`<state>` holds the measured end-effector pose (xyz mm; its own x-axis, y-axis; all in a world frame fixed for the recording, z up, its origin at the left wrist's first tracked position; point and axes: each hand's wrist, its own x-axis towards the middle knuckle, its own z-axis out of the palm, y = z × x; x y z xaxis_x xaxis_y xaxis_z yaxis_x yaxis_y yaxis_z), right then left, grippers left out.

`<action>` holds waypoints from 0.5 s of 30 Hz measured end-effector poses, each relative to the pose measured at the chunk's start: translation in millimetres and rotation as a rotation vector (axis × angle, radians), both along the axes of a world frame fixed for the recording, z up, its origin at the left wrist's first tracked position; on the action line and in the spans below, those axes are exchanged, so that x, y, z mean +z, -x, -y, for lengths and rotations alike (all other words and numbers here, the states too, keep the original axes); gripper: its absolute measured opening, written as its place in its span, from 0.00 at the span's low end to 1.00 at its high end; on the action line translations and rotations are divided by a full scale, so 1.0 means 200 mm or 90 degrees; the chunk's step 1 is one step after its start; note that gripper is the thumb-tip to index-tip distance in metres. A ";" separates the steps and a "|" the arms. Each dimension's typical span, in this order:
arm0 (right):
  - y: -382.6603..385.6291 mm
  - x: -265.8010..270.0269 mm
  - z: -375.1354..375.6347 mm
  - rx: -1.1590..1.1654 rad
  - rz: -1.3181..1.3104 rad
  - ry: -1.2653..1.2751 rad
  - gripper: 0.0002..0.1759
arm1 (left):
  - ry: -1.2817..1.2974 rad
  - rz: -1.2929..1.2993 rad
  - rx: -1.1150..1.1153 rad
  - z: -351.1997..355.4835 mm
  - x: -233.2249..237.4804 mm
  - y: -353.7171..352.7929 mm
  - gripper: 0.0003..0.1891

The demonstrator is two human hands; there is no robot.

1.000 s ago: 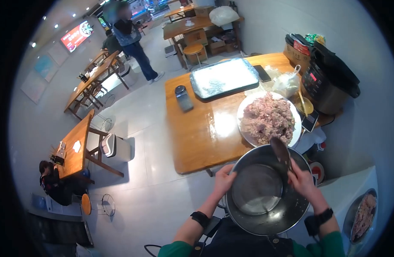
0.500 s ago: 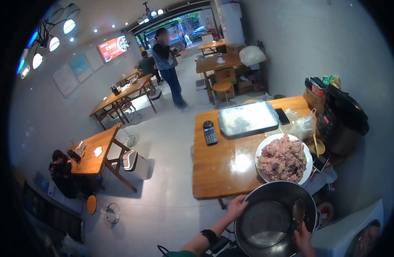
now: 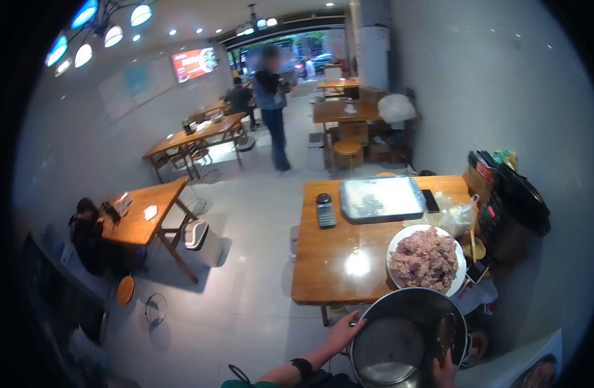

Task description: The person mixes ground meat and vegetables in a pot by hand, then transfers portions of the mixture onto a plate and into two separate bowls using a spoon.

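A large, deep metal pot (image 3: 381,362) is at the bottom of the view, just below the table's near edge. My left hand (image 3: 342,331) grips the pot's left rim. Inside the pot, along its right side, is a spoon (image 3: 446,331) with its broad end upward, and my right hand (image 3: 444,372) is closed around its lower part. The pot's inside is shiny, with a pale reflection near the bottom. Beyond the rim, a white plate (image 3: 395,278) heaped with minced meat (image 3: 424,258) sits on the wooden table (image 3: 336,271).
On the table are a metal tray (image 3: 382,199), a card terminal (image 3: 325,211), a phone (image 3: 431,201) and a plastic bag (image 3: 457,216). At the right stands a dark cooker (image 3: 513,210). One person (image 3: 271,110) stands in the aisle; another person (image 3: 87,236) sits at a left table.
The camera view has shifted, so the room sits lower and slightly right. Both hands keep their grips; the pot and spoon appear slightly lower and further left.
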<state>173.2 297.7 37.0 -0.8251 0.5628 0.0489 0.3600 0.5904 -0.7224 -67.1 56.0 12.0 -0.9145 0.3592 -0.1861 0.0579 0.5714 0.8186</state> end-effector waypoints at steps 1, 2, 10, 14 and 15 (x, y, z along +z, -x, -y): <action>0.00 0.03 0.00 0.019 -0.001 0.009 0.30 | -0.006 0.022 0.017 0.01 0.03 -0.02 0.29; 0.00 0.06 0.02 -0.013 0.048 0.024 0.29 | -0.032 0.025 0.019 0.01 0.02 -0.04 0.29; 0.03 0.07 0.05 0.038 0.083 -0.054 0.31 | -0.111 -0.146 0.133 -0.04 -0.32 -0.06 0.20; 0.03 0.08 0.06 -0.012 0.142 0.001 0.31 | -0.111 0.030 0.122 -0.01 -0.36 -0.06 0.18; 0.04 0.09 0.07 -0.018 0.123 0.062 0.31 | -0.117 0.025 0.125 0.01 -0.32 -0.08 0.18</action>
<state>165.6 282.8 55.1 -0.7979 0.5800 -0.1640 0.5123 0.5092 -0.6916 -51.7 54.9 -51.9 -0.9632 0.2075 -0.1710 -0.0732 0.4096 0.9093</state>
